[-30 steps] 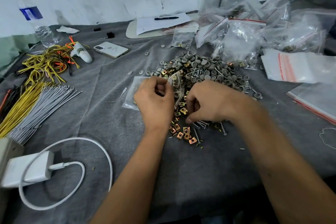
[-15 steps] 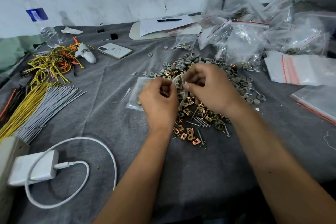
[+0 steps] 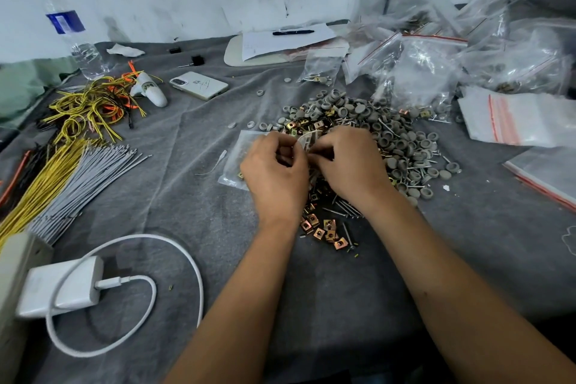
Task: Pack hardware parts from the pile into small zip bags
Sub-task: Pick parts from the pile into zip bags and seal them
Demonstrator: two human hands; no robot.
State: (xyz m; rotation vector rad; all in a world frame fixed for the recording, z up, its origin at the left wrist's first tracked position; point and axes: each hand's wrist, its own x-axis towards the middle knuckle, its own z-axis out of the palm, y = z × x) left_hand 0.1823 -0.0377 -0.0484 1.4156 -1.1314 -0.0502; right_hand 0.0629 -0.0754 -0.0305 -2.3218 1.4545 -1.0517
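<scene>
Head view: a small clear plastic zip bag (image 3: 307,142) is held up between the two hands directly over the near edge of the mixed pile of grey round caps, brass-coloured square clips and thin steel screws (image 3: 367,146), probably so that parts can be dropped in with the shortest reach and any spill falls back on the heap. The left hand (image 3: 276,176) is curled, its grip pinched on the bag's left lip; the right hand (image 3: 349,165) is curled likewise, its grip narrow at the bag's mouth, though whether a part is pinched there cannot be told. Both wrists are bent downward, forearms converging from the lower corners, knuckles nearly touching. A flat clear bag with a few clips inside (image 3: 240,162) lies on the grey cloth-covered desk (image 3: 187,196) just left of the left hand, partly beneath it. Filled red-striped zip bags (image 3: 420,72) are heaped behind the pile, kept apart from loose stock.
</scene>
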